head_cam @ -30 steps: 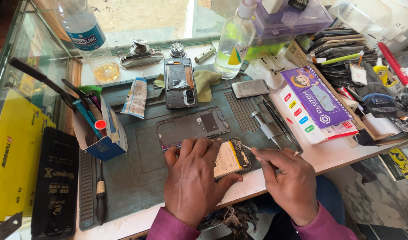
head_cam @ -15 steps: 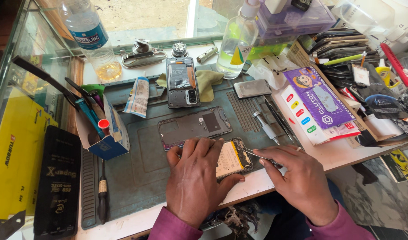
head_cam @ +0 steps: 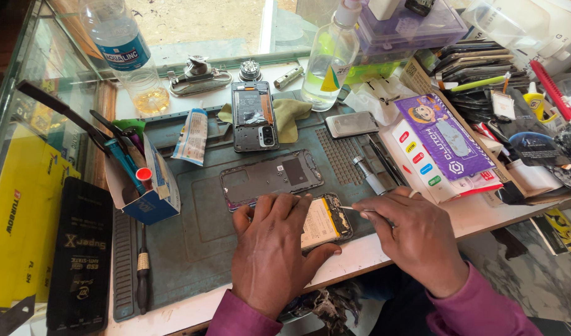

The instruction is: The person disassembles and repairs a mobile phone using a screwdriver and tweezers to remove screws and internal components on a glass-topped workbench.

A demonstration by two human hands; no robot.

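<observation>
My left hand (head_cam: 274,249) lies flat over an opened phone (head_cam: 326,223) with a pale yellow battery, pressing it down on the grey-green work mat (head_cam: 192,249). My right hand (head_cam: 416,235) grips thin metal tweezers (head_cam: 355,210) whose tip touches the phone's upper right edge. Just beyond the hands lies a grey phone frame (head_cam: 271,177). Further back sits another opened phone body (head_cam: 254,124), partly on a green cloth (head_cam: 291,115).
A small open box of tools (head_cam: 139,180) stands left on the mat; a black screwdriver (head_cam: 142,267) lies below it. A water bottle (head_cam: 114,37) and spray bottle (head_cam: 329,59) stand behind. A purple packet (head_cam: 444,137), a silver pen tool (head_cam: 369,174) and stacked phones (head_cam: 478,62) crowd the right.
The hands have stayed on the opened phone. My right hand has shifted slightly, keeping the tweezers' tip at the phone's upper right edge. The view has tilted a little.
</observation>
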